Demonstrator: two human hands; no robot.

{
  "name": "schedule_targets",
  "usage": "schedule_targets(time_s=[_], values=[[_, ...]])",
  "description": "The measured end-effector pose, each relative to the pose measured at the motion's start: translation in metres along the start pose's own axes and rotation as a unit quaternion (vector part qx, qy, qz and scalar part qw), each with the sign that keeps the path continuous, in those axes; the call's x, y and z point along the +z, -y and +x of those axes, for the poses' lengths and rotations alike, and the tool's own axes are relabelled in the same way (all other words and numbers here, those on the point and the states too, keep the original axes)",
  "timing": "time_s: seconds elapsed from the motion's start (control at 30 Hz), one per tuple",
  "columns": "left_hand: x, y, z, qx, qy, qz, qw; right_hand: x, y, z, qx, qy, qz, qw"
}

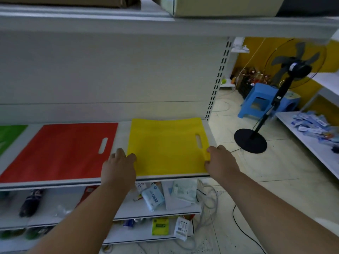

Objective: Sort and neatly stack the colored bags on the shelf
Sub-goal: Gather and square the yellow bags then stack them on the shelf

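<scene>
Black pedestal fan (286,85); blue stool (260,99); lower shelf clutter, perhaps tissue packs (153,197).

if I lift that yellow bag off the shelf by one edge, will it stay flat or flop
The yellow bag looks thin and lies flat, so it would probably droop. It seems light. Its smooth face may slide easily along the shelf.
</scene>
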State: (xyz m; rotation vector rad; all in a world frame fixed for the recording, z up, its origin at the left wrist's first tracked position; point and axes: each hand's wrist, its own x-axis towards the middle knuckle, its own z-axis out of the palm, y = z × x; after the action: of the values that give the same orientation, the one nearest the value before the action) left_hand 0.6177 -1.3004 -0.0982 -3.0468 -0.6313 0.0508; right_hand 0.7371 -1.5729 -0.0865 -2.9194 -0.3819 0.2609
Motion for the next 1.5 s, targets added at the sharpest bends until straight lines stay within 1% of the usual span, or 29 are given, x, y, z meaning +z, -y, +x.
schedule_targets(time_s=[0.07, 0.13, 0.27, 0.37, 0.47, 0.53, 0.63, 0.73, 0.83, 0.93, 1.07, 1.13, 1.27, 1.4, 1.5], values=[[0.0, 0.003, -0.002, 0.006, -0.028, -0.013, 1.0, -0.005, 0.008, -0.006, -0.014, -0.027, -0.06, 0.998], [-0.001, 0.01, -0.007, 0.02, -0.056, -0.048, 0.997, -0.01, 0.021, -0.014, -0.055, -0.062, -0.087, 0.993], [-0.003, 0.034, -0.024, 0.029, -0.076, -0.131, 0.988, -0.019, 0.077, -0.03, -0.155, -0.105, -0.053, 0.981], [-0.007, 0.078, -0.046, 0.016, -0.109, -0.152, 0.982, -0.022, 0.143, -0.047, -0.205, -0.114, -0.044, 0.971], [-0.01, 0.147, -0.075, -0.014, -0.124, -0.12, 0.985, -0.018, 0.226, -0.067, -0.262, -0.137, -0.038, 0.955], [-0.009, 0.205, -0.098, -0.043, -0.131, -0.092, 0.986, -0.011, 0.289, -0.084, -0.294, -0.147, -0.019, 0.944], [-0.009, 0.303, -0.137, -0.096, -0.152, -0.068, 0.981, 0.002, 0.395, -0.116, -0.339, -0.137, 0.001, 0.931], [-0.014, 0.396, -0.177, -0.149, -0.145, -0.033, 0.978, 0.019, 0.495, -0.146, -0.393, -0.131, 0.019, 0.91], [-0.022, 0.474, -0.218, -0.204, -0.118, -0.024, 0.972, 0.031, 0.585, -0.175, -0.445, -0.107, 0.041, 0.888], [-0.029, 0.541, -0.25, -0.245, -0.125, -0.029, 0.961, 0.041, 0.662, -0.199, -0.48, -0.092, 0.056, 0.87], [-0.019, 0.625, -0.263, -0.291, -0.148, -0.038, 0.944, 0.063, 0.756, -0.216, -0.531, -0.089, 0.066, 0.84], [-0.013, 0.67, -0.262, -0.317, -0.157, -0.05, 0.934, 0.077, 0.805, -0.217, -0.547, -0.081, 0.069, 0.83], [-0.008, 0.768, -0.262, -0.359, -0.168, -0.038, 0.917, 0.101, 0.914, -0.218, -0.576, -0.054, 0.092, 0.81], [-0.014, 0.853, -0.28, -0.409, -0.162, -0.042, 0.897, 0.114, 1.023, -0.231, -0.6, -0.035, 0.1, 0.793], [-0.015, 0.913, -0.292, -0.429, -0.155, -0.056, 0.888, 0.125, 1.096, -0.244, -0.61, -0.028, 0.089, 0.787]])
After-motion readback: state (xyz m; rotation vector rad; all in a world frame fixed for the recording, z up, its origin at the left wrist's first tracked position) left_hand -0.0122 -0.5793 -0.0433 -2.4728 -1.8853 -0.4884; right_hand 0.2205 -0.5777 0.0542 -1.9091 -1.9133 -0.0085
